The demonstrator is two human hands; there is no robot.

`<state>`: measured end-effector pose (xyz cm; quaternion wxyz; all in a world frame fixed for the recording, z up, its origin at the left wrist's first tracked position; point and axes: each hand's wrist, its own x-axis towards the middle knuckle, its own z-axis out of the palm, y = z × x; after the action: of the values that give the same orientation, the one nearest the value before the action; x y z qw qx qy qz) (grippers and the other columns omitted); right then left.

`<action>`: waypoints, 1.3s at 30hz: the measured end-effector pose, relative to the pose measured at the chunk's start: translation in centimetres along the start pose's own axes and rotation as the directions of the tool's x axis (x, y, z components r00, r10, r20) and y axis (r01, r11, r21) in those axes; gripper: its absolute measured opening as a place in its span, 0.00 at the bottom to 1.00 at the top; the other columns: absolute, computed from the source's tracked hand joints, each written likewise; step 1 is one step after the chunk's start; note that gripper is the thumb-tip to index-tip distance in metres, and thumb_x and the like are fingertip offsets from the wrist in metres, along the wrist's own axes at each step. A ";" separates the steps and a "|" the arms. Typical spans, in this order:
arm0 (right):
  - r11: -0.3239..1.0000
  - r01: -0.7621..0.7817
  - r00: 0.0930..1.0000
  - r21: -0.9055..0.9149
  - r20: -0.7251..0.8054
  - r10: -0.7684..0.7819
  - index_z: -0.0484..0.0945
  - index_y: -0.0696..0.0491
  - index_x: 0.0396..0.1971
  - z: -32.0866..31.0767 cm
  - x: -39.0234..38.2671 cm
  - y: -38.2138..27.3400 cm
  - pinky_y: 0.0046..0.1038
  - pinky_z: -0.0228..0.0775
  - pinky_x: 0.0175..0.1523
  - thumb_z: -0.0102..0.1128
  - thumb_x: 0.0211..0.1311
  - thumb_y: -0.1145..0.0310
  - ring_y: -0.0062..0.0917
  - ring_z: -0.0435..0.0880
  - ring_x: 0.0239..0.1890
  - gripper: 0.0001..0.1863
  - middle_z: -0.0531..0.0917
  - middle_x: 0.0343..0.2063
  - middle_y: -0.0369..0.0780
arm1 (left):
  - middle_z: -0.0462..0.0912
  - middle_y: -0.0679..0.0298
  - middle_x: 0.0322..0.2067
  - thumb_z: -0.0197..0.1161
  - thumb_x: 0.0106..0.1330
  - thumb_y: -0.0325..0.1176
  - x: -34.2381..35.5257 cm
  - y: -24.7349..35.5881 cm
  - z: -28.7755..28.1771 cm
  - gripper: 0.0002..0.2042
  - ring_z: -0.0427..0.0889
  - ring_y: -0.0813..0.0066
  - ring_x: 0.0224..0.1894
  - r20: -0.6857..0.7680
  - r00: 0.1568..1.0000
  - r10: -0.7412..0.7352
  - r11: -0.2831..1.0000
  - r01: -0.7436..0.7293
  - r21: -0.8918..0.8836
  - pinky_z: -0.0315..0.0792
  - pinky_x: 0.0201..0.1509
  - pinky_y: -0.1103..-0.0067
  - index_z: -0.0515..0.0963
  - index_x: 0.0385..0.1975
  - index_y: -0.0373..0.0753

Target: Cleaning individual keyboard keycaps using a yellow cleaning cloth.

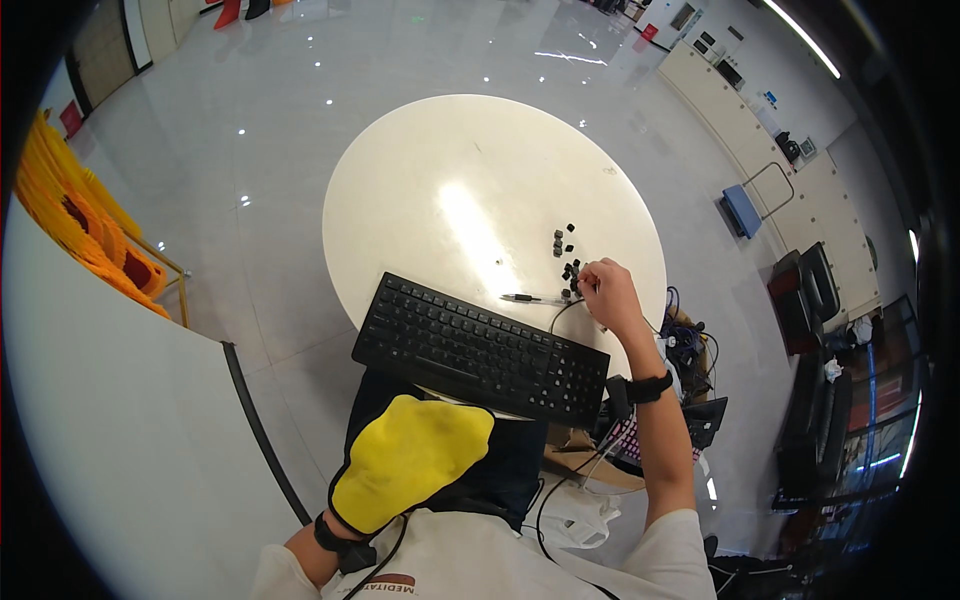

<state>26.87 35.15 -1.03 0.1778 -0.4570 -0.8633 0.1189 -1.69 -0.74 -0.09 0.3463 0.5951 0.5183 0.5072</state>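
Observation:
A black keyboard [455, 345] lies slanted across the near edge of the round table, partly overhanging it. Several keys at its right end show pale spots, as if their caps are off. My right hand [608, 292] is closed in a pinch above a small heap of black keycaps [570, 272]; its fingertips hide whatever is between them. A yellow cloth mitt [415, 455] with a dark edge covers my left hand, which rests over my lap just below the keyboard. The fingers inside cannot be seen. A pen [530, 298] lies between the keyboard and the keycaps.
More keycaps [558, 242] sit farther back on the white round table [410, 190]. Beside its right edge are tangled cables [690, 345] and a second keyboard with pink keys [628, 440]. A white surface [130, 430] with a dark edge fills the left.

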 end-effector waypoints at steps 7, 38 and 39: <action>0.996 -0.064 0.998 -0.056 0.020 0.065 0.94 0.55 0.45 1.8 4.2 -0.1 0.42 0.85 0.50 0.78 0.65 0.74 0.44 0.92 0.42 0.10 0.90 0.42 0.47 | 0.90 0.64 0.57 0.75 0.72 0.30 0.0 -0.2 -0.6 0.20 0.91 0.65 0.55 -0.010 1.000 -0.026 0.999 0.025 -0.045 0.85 0.60 0.72 0.85 0.64 0.43; 0.925 0.120 0.987 0.361 -0.147 -0.070 0.88 0.57 0.37 1.4 -3.9 -6.9 0.29 0.79 0.40 0.75 0.58 0.79 0.26 0.88 0.31 0.07 0.88 0.31 0.41 | 0.90 0.59 0.61 0.76 0.75 0.31 -0.8 -0.5 -0.4 0.21 0.91 0.64 0.58 0.010 0.988 -0.156 0.952 0.153 -0.263 0.85 0.62 0.71 0.83 0.66 0.38; 0.890 0.179 0.977 0.419 -0.183 -0.110 0.88 0.57 0.38 0.8 -5.9 -9.2 0.28 0.78 0.39 0.74 0.58 0.80 0.24 0.87 0.31 0.08 0.88 0.32 0.40 | 0.90 0.59 0.61 0.76 0.75 0.31 -0.8 -0.5 -0.3 0.21 0.91 0.64 0.58 0.008 0.984 -0.176 0.940 0.170 -0.295 0.85 0.62 0.71 0.83 0.66 0.38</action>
<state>22.74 25.11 0.40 0.3495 -0.3481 -0.8306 0.2585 -2.13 -1.47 -0.71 0.4694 0.4843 0.4905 0.5519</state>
